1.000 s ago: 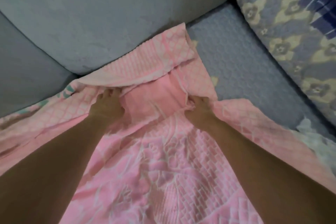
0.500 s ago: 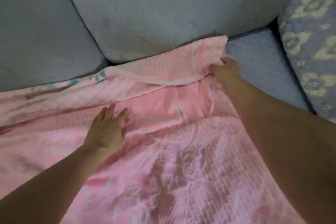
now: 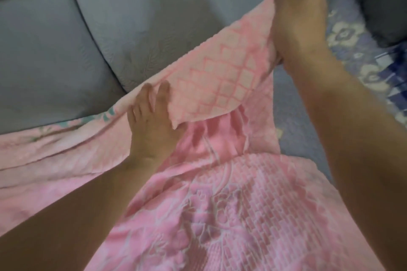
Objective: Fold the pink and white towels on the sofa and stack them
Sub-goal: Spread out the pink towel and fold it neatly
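A large pink and white patterned towel (image 3: 231, 215) is spread over the sofa seat and runs toward me. My right hand (image 3: 299, 22) grips its far corner and holds it lifted in front of the back cushion, so a lattice-patterned flap (image 3: 220, 79) hangs between my hands. My left hand (image 3: 152, 121) holds the flap's lower left edge, fingers over the fabric and thumb tucked under it. More pink fabric with a green print (image 3: 55, 143) lies in folds at the left.
Grey sofa back cushions (image 3: 154, 17) rise behind the towel. A blue-grey seat cover with pale flowers (image 3: 343, 35) lies at the right, beside a blue checked cloth (image 3: 396, 66) at the frame's right edge.
My right hand has lifted the towel's far corner up off the seat toward the back cushion. My left hand has moved from lying flat on the towel to holding the flap's edge.
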Demonstrator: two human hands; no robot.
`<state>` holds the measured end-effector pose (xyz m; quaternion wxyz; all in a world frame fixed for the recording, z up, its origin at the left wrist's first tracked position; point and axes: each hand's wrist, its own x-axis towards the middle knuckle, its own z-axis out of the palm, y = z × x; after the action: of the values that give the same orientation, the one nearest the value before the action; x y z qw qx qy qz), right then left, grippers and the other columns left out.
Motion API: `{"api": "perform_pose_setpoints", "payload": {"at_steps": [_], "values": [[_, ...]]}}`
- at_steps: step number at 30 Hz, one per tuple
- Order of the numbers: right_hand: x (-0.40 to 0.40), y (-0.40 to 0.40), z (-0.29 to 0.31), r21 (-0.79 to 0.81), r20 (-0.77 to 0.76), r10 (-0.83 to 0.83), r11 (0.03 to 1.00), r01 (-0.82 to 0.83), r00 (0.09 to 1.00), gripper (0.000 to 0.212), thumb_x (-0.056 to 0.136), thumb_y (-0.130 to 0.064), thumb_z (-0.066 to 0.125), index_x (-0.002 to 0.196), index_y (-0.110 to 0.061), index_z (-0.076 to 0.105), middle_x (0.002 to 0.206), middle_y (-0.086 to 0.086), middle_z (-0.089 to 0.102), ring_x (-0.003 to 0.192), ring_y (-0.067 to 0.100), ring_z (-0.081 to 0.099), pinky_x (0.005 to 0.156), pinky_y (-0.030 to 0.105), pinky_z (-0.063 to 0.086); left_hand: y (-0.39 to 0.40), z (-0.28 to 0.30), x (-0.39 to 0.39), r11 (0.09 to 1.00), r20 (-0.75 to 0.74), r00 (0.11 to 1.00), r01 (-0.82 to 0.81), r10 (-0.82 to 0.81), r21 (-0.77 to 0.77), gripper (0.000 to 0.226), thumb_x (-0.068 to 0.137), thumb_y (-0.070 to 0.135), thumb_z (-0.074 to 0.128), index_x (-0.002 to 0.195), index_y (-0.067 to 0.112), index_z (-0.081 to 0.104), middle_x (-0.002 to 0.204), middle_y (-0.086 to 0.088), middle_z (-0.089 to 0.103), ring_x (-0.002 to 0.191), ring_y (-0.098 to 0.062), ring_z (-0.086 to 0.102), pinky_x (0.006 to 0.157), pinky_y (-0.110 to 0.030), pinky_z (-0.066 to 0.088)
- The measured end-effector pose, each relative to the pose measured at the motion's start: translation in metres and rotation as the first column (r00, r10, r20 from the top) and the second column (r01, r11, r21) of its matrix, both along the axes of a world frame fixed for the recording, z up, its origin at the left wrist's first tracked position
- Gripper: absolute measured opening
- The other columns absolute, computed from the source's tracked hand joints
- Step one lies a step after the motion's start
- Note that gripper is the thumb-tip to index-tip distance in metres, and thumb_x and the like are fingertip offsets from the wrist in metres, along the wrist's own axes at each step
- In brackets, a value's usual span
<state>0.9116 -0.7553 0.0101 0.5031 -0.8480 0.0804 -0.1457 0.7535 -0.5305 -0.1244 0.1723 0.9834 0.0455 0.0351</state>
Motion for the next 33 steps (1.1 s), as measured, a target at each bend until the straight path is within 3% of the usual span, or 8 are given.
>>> {"api": "perform_pose_setpoints", "payload": {"at_steps": [3,5,9,12,15,19,24,33], "values": [[-0.009,-0.008,0.005,0.556,-0.12,0.173,0.827,-0.078,0.978,0.021,0.091,-0.022,0.057,0.071,-0.019,0.052,0.065,0.002,0.048,0.061,0.017,0.051,0.067,0.035,0.051,0.0,0.022,0.018,0.956,0.139,0.989,-0.014,0.057,-0.292,0.018,0.09,0.026,0.057,0.102,0.014,0.062,0.091,-0.004,0.063,0.083,-0.025,0.059,0.071,-0.036,0.044],[-0.017,-0.019,-0.016,0.795,-0.15,0.44,0.586,-0.157,0.885,0.017,0.092,-0.031,0.063,0.091,-0.015,0.06,0.081,0.006,0.056,0.074,0.021,0.056,0.073,0.037,0.052,0.0,0.032,0.023,0.804,-0.078,0.988,-0.157,0.137,-0.574,0.033,0.1,0.039,0.052,0.077,0.015,0.059,0.067,0.007,0.058,0.062,-0.011,0.055,0.058,-0.028,0.041],[-0.065,-0.021,-0.101,0.594,-0.482,0.63,0.746,-0.302,0.608,0.045,0.072,-0.03,0.08,0.104,-0.002,0.067,0.098,0.016,0.067,0.085,0.025,0.061,0.078,0.038,0.047,0.013,0.02,0.01,0.419,-0.51,0.853,-0.426,-0.107,-0.801,0.049,0.099,0.055,0.05,0.094,0.014,0.077,0.097,-0.007,0.077,0.096,-0.029,0.073,0.093,-0.051,0.056],[-0.11,-0.002,-0.143,0.563,-0.624,0.529,0.815,-0.138,0.575,0.031,0.093,-0.024,0.066,0.111,0.001,0.069,0.101,0.013,0.075,0.092,0.028,0.071,0.075,0.034,0.058,0.016,-0.012,-0.016,0.679,-0.497,0.867,-0.385,0.034,-0.626,0.032,0.098,0.048,0.054,0.116,0.025,0.068,0.109,-0.008,0.069,0.1,-0.032,0.066,0.097,-0.06,0.051],[-0.138,0.002,-0.155,0.633,-0.673,0.331,0.72,0.285,0.661,0.031,0.1,-0.028,0.054,0.118,-0.005,0.066,0.107,0.016,0.074,0.098,0.033,0.072,0.085,0.049,0.059,0.015,-0.029,-0.07,0.992,-0.11,0.994,-0.033,0.019,-0.123,0.051,0.088,0.038,0.064,0.132,0.013,0.054,0.125,-0.016,0.051,0.115,-0.036,0.051,0.1,-0.046,0.045],[-0.156,-0.007,-0.122,0.794,-0.585,0.365,0.439,0.42,0.724,0.048,0.105,-0.039,0.042,0.132,-0.003,0.059,0.125,0.021,0.067,0.113,0.035,0.067,0.101,0.056,0.049,-0.009,-0.045,-0.148,0.989,-0.194,0.978,0.1,-0.077,0.109,0.084,0.078,0.059,0.072,0.144,0.017,0.041,0.143,-0.021,0.038,0.129,-0.041,0.041,0.102,-0.052,0.04],[-0.176,-0.011,-0.039,0.931,-0.331,0.446,0.011,0.364,0.832,0.053,0.107,-0.038,0.031,0.143,-0.003,0.047,0.138,0.024,0.057,0.13,0.04,0.053,0.112,0.061,0.032,-0.035,-0.03,-0.13,0.944,-0.154,0.938,-0.324,0.311,-0.069,0.104,0.079,0.069,0.065,0.155,0.016,0.019,0.157,-0.028,0.018,0.144,-0.046,0.023,0.116,-0.058,0.027],[-0.164,0.0,0.119,0.985,-0.119,0.484,-0.048,0.163,0.867,0.059,0.106,-0.035,0.034,0.138,0.013,0.046,0.137,0.033,0.053,0.124,0.045,0.056,0.092,0.066,0.046,0.065,0.118,-0.02,0.772,0.247,0.734,-0.624,0.633,-0.124,0.061,0.078,0.033,0.055,0.135,0.011,0.048,0.142,-0.019,0.046,0.13,-0.039,0.044,0.107,-0.045,0.036]]}}
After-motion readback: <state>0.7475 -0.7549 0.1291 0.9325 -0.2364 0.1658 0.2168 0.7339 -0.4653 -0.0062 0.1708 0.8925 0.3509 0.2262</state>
